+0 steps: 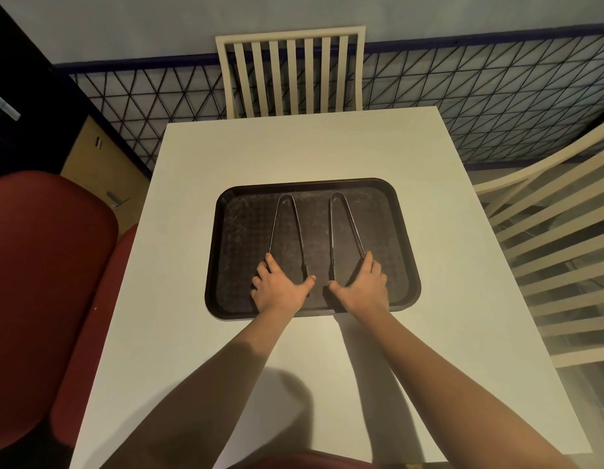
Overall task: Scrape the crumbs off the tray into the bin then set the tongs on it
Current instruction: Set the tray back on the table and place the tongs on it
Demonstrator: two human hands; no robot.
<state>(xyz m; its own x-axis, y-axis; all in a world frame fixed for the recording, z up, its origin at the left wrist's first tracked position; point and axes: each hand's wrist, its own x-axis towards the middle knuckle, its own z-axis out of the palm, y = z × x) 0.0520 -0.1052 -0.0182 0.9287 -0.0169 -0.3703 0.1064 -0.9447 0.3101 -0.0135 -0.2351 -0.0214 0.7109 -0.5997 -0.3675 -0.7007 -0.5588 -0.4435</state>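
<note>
A dark rectangular tray (400, 231) lies in the middle of the white table, its textured floor speckled with pale crumbs. Two metal tongs lie on it side by side, hinges pointing away from me. My left hand (280, 287) rests over the jaw ends of the left tongs (286, 225), index finger on one arm and thumb by the other. My right hand (361, 286) lies the same way over the jaw ends of the right tongs (344, 225). Both hands have spread, straight fingers. No bin is in view.
The white table (294, 154) has a slatted cream chair (290, 76) at its far side and another cream chair (564, 238) to the right. A red padded seat (46, 282) stands close on the left. A black wire grid runs along the wall behind.
</note>
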